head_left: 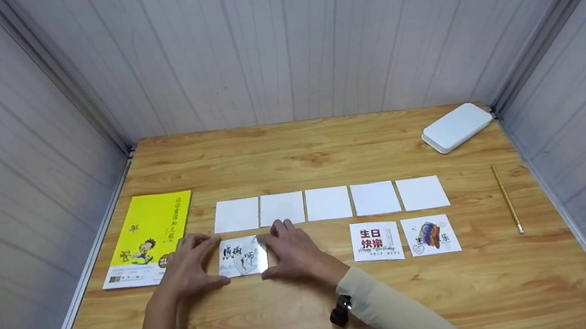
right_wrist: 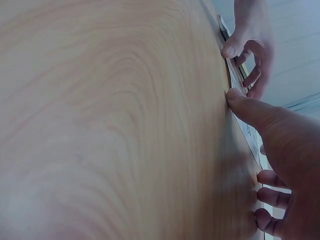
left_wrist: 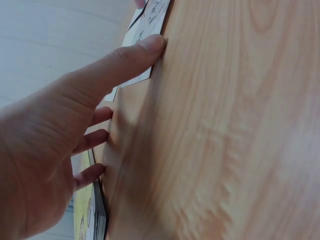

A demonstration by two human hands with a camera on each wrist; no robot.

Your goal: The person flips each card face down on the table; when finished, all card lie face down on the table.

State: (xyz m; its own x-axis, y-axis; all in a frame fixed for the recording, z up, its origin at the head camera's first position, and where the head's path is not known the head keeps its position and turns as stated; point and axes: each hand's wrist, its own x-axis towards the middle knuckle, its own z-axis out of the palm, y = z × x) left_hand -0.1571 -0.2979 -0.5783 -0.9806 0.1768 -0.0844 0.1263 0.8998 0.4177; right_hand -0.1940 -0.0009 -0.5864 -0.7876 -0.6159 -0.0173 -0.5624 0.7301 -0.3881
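A square card with black brush lettering [head_left: 243,257] lies flat on the wooden table. My left hand [head_left: 188,267] spans its left side, thumb near the lower corner and index finger near the upper one. On the opposite side, my right hand [head_left: 295,252] rests with thumb and fingers spread at the card's right edge. The left thumb [left_wrist: 150,47] stretches out beside a card in the left wrist view. In the right wrist view, a printed card [right_wrist: 248,131] shows beneath my right hand; the head view hides that spot.
Several blank white cards [head_left: 328,203] form a row behind the hands. A red-lettered card [head_left: 377,241] and a colourful card [head_left: 431,235] lie to the right. A yellow book [head_left: 151,230] lies at left, a pencil [head_left: 506,198] at right, and a white case [head_left: 457,126] at back right.
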